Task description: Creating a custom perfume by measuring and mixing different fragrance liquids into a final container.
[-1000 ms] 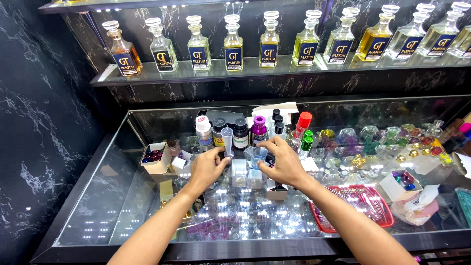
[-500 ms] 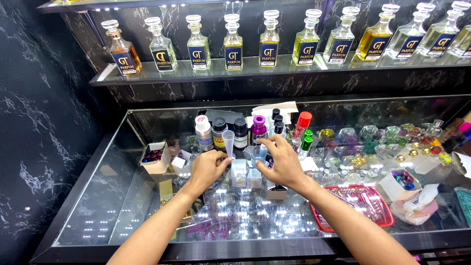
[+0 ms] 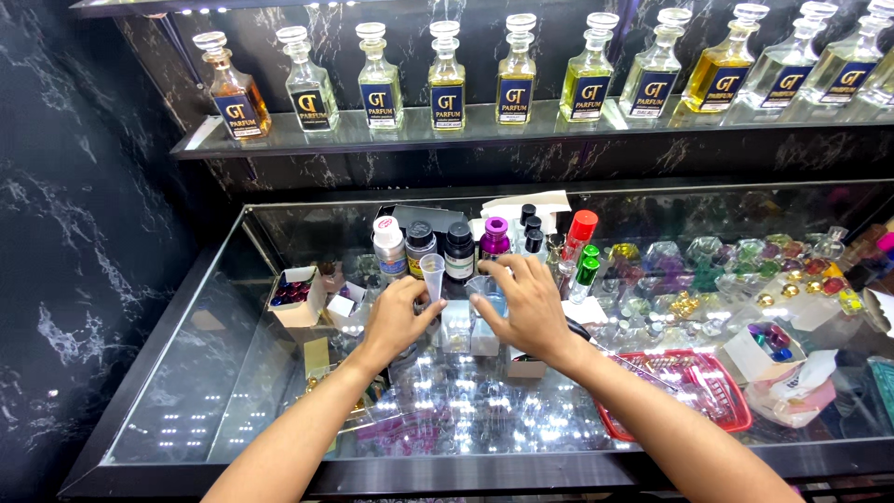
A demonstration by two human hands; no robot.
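Observation:
My left hand (image 3: 396, 319) rests on the glass counter (image 3: 186, 391) with its fingers curled around the base of a small clear funnel (image 3: 431, 270) that stands upright in a little bottle. My right hand (image 3: 526, 303) is beside it, fingers closed over a small clear measuring cup (image 3: 484, 291) above two small square glass bottles (image 3: 463, 335). Behind the hands stands a row of small bottles: a white-capped one (image 3: 387, 244), two black-capped ones (image 3: 457, 250) and a purple-capped one (image 3: 494, 237).
A shelf (image 3: 484, 135) of large stoppered perfume bottles (image 3: 446, 76) runs along the back. A cardboard box of dark caps (image 3: 296, 296) sits left. A red plastic basket (image 3: 694, 396) and a box of coloured caps (image 3: 768, 346) sit right. Coloured bottles (image 3: 708, 261) show under the glass.
Both hands have stayed almost still at the funnel and the cup; the view has barely shifted.

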